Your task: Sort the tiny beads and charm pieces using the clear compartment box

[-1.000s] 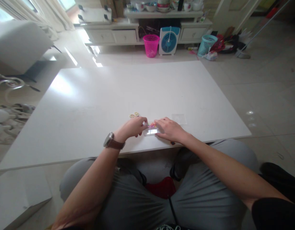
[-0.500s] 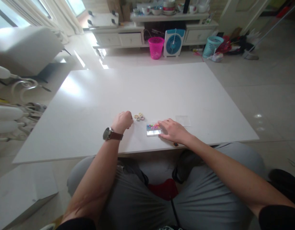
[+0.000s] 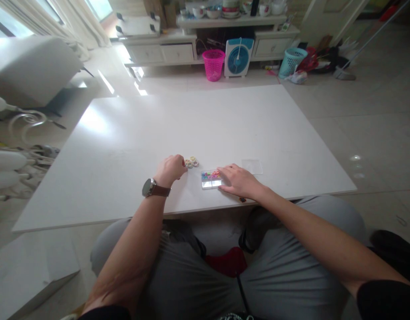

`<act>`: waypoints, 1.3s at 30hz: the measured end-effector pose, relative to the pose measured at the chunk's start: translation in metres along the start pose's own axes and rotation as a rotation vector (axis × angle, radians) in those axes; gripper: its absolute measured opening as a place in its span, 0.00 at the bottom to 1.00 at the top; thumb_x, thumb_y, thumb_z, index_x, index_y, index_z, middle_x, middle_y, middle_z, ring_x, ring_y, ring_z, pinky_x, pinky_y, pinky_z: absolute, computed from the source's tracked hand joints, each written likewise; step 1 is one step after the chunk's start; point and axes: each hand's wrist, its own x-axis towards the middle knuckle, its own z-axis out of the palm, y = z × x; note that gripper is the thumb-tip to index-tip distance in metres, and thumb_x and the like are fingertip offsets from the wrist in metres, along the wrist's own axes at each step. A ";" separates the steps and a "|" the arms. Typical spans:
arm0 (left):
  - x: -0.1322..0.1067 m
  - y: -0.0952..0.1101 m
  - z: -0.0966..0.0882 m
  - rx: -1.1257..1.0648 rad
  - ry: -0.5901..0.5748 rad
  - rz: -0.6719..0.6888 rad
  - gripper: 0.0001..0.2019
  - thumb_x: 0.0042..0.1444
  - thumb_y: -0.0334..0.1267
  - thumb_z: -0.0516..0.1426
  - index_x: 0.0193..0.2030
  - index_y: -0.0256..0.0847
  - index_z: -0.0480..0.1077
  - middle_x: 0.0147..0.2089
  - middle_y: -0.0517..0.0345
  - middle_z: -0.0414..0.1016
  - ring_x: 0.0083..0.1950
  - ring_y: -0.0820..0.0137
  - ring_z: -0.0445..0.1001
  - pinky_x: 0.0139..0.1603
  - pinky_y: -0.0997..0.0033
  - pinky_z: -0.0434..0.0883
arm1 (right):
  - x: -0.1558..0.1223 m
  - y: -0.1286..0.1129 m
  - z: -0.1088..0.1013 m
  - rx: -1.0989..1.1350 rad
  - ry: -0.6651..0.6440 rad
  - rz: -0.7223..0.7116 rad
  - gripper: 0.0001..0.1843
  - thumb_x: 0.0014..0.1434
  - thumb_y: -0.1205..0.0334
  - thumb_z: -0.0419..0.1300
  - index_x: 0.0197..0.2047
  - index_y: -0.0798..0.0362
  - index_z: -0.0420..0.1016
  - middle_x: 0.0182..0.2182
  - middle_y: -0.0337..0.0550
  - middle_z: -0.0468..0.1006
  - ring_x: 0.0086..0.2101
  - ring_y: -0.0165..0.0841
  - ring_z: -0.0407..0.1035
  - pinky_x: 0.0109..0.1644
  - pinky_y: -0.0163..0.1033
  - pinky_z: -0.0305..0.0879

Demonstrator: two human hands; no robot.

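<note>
Box of clear plastic (image 3: 207,184), shallow and rectangular, lies flat on the white, smooth and slightly shining table (image 3: 151,129), near its front edge. Its long axis goes from left to right, almost parallel with this edge; the right end is partly covered by the bare right hand (image 3: 237,179). In its far row there are very small pieces of many colours (image 3: 209,174), green, blue, pink and orange, whose single shapes are too small to tell; the near row is bright with reflection. The right hand has its thumb at the near side and its fingers at the far side, so its grip is closed around this end.

Left of the box, the bare left hand (image 3: 173,170) has its fingers curled together, just beside a cluster of pale, ring-shaped pieces (image 3: 192,162). The fingertips are hidden, therefore I cannot tell if they hold something. On this wrist sits a round watch with brown strap (image 3: 155,188).

Behind the right hand lies a flat, transparent plate (image 3: 252,166). A small dark piece (image 3: 242,200) is at the table's edge, near the right wrist.
</note>
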 end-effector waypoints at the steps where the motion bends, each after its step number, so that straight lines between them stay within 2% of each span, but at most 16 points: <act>1: 0.000 0.000 -0.001 -0.001 0.006 -0.002 0.10 0.54 0.39 0.59 0.41 0.42 0.77 0.22 0.57 0.76 0.29 0.65 0.78 0.36 0.69 0.70 | 0.000 0.000 0.000 0.000 0.000 -0.001 0.33 0.64 0.49 0.63 0.67 0.55 0.66 0.60 0.55 0.74 0.58 0.47 0.66 0.61 0.49 0.66; 5: -0.004 -0.001 -0.006 -0.027 0.039 0.004 0.10 0.53 0.40 0.59 0.41 0.43 0.77 0.21 0.59 0.75 0.29 0.65 0.77 0.36 0.68 0.69 | 0.000 0.000 -0.001 0.007 -0.004 -0.004 0.33 0.64 0.49 0.62 0.67 0.55 0.66 0.60 0.56 0.74 0.59 0.47 0.66 0.61 0.49 0.66; 9: -0.007 -0.003 -0.011 -0.007 0.034 -0.021 0.06 0.52 0.40 0.60 0.35 0.43 0.75 0.22 0.57 0.75 0.31 0.64 0.77 0.36 0.67 0.68 | 0.000 0.000 0.000 0.006 -0.006 0.000 0.34 0.63 0.49 0.63 0.67 0.56 0.66 0.60 0.56 0.75 0.58 0.48 0.66 0.61 0.50 0.66; 15: -0.003 -0.008 -0.005 0.027 0.109 0.021 0.16 0.50 0.42 0.62 0.46 0.42 0.73 0.31 0.55 0.79 0.38 0.61 0.77 0.39 0.66 0.67 | 0.000 0.000 0.000 0.002 -0.005 0.003 0.33 0.63 0.49 0.63 0.67 0.55 0.66 0.59 0.55 0.75 0.58 0.47 0.66 0.60 0.49 0.67; 19: 0.001 -0.008 0.001 0.017 0.113 0.057 0.13 0.51 0.40 0.61 0.44 0.43 0.74 0.38 0.52 0.81 0.41 0.60 0.78 0.41 0.65 0.67 | 0.000 0.000 0.000 0.001 -0.001 0.000 0.34 0.63 0.48 0.63 0.67 0.55 0.66 0.59 0.56 0.75 0.58 0.47 0.66 0.60 0.49 0.67; 22: 0.001 -0.006 0.000 0.007 0.098 0.035 0.10 0.52 0.39 0.60 0.42 0.44 0.75 0.42 0.52 0.82 0.39 0.63 0.78 0.42 0.65 0.68 | -0.001 0.000 0.000 -0.001 0.000 -0.006 0.34 0.63 0.49 0.63 0.67 0.56 0.66 0.60 0.56 0.74 0.58 0.48 0.66 0.60 0.50 0.67; 28: -0.001 -0.002 -0.002 0.007 0.060 0.018 0.08 0.51 0.36 0.59 0.38 0.44 0.77 0.38 0.54 0.82 0.37 0.64 0.78 0.42 0.67 0.69 | -0.001 0.000 0.000 -0.002 -0.003 -0.004 0.33 0.64 0.49 0.63 0.67 0.55 0.66 0.60 0.55 0.75 0.58 0.47 0.66 0.61 0.50 0.67; 33: -0.001 -0.001 -0.002 -0.014 0.074 0.018 0.09 0.52 0.35 0.58 0.39 0.44 0.78 0.35 0.54 0.81 0.35 0.64 0.77 0.41 0.66 0.69 | 0.000 -0.001 -0.001 -0.004 -0.004 -0.016 0.33 0.64 0.49 0.62 0.67 0.57 0.66 0.61 0.56 0.74 0.59 0.48 0.66 0.61 0.50 0.66; 39: 0.000 0.001 -0.001 -0.039 0.082 -0.007 0.10 0.52 0.34 0.58 0.40 0.44 0.79 0.31 0.54 0.80 0.36 0.63 0.78 0.45 0.64 0.70 | -0.001 -0.001 0.000 -0.002 0.001 -0.016 0.34 0.64 0.49 0.62 0.68 0.57 0.65 0.60 0.56 0.74 0.59 0.48 0.66 0.61 0.50 0.66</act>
